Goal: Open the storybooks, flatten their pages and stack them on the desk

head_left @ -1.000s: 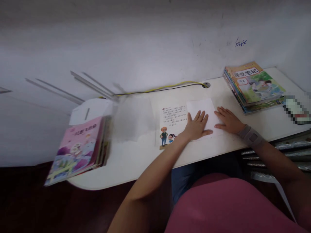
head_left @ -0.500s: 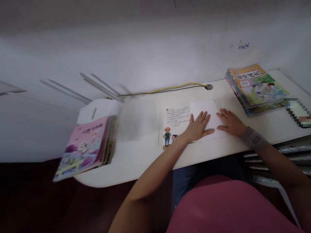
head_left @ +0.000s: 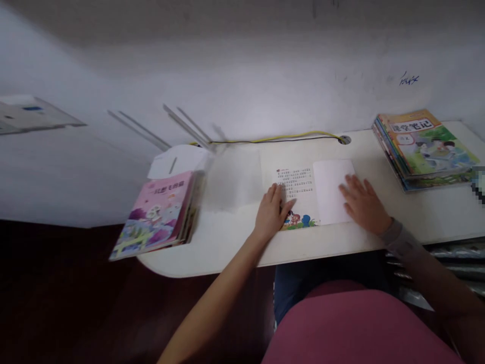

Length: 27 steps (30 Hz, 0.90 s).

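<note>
One thin open booklet of white paper [head_left: 299, 189] lies at the front edge of the white desk [head_left: 227, 242]. The left hand [head_left: 271, 215] rests flat and open on its printed page, and the right hand [head_left: 364, 202] lies flat with fingers apart on the blank page. A pink-covered book stack [head_left: 159, 215] sits well left, and a green-covered book stack [head_left: 424, 149] far right.

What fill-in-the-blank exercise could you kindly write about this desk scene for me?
The left hand and right hand lie flat on the open ____.
The stack at the desk's left end has a ____ top cover.
A ____ cable runs along the desk's back edge.
Missing words: book; pink; yellow.
</note>
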{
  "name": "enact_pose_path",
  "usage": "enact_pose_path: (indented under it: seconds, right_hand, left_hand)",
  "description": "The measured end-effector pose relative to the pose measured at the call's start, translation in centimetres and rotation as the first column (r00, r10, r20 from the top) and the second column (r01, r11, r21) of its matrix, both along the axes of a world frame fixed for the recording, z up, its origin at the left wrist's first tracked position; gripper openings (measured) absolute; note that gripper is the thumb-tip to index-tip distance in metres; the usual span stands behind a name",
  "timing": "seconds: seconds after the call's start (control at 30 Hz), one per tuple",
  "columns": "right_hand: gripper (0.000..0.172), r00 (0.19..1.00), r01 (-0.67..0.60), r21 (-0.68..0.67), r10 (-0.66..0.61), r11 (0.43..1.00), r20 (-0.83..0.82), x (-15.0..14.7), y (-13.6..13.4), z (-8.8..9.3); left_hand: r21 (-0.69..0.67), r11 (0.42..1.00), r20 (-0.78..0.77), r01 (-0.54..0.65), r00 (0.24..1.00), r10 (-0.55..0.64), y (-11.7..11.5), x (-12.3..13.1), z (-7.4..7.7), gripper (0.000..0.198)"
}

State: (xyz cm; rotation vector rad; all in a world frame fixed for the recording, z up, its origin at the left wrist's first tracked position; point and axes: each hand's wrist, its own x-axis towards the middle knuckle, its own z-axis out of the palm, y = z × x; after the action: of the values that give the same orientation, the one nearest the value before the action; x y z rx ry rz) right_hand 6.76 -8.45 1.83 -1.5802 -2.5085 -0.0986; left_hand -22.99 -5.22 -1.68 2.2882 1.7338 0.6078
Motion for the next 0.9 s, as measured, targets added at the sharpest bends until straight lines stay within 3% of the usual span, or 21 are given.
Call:
enact_pose_path:
  seconds: [0.1,0.2,0.47,0.9]
  right_hand:
    - [0.059,0.997,-0.073,-0.043,0.072,0.996,-0.016,-5.4,-0.7,0.3]
    - [0.072,0.998,-0.062,-0.100,0.060,0.993,-0.021,-8.0,-0.7,-0.5]
    - [0.073,0.998,-0.063,-0.121,0.062,0.991,-0.012,-6.9,-0.8,-1.2]
    - [0.073,0.998,-0.055,-0.155,0.053,0.986,-0.018,-6.6,-0.6,-1.2]
  left_hand:
    - [0.018,1.000,-0.016,0.020,1.000,-0.020,0.0,0.0,-0.1,0.065]
    - [0.029,0.999,-0.021,0.043,0.999,-0.043,0.0,-0.5,-0.2,0.065]
    - [0.046,0.999,-0.004,0.010,1.000,-0.010,0.0,-0.6,-0.8,0.078]
    - [0.042,0.999,-0.048,0.012,0.999,-0.010,-0.1,-0.5,-0.8,0.075]
